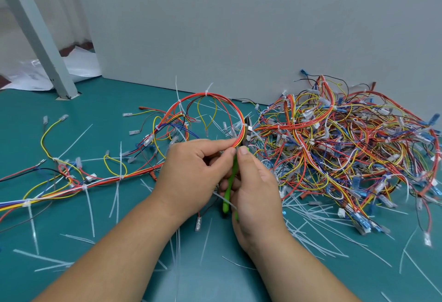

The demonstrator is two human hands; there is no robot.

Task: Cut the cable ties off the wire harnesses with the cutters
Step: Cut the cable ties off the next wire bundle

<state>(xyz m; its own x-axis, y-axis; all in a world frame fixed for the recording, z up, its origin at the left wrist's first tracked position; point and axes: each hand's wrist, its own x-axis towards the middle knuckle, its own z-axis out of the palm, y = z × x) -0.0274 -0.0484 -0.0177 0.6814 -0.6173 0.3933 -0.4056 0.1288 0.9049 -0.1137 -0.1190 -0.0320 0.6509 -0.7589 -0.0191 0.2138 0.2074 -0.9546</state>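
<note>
1. The white cable tie we're on is wrapped round the red, orange and yellow wire harness. It sits right where the harness loop comes down to our hands, held up over the middle of the counter.
2. The cutters with bright green handles stand nearly upright, with the dark head touching that tie. We honestly can't tell if the blades have closed on it.
3. Our left hand pinches the harness loop between thumb and fingers, just beside the cutter head.
4. Our right hand grips the green handles with the fingers curled round them. The thumb lies up along the tool near the head.
5. From our hands the loop arcs up and away with more white ties on it. The rest of the harness then trails off to the left across the teal counter.
6. On the right there's a big tangled pile of multicoloured wire harnesses, pushed up against the plain grey wall panel.
7. Loose thin white tie strips lie scattered all over the counter around our arms.
8. Far left, a grey metal post stands at the back, with a crumpled white plastic sheet behind it.
</note>
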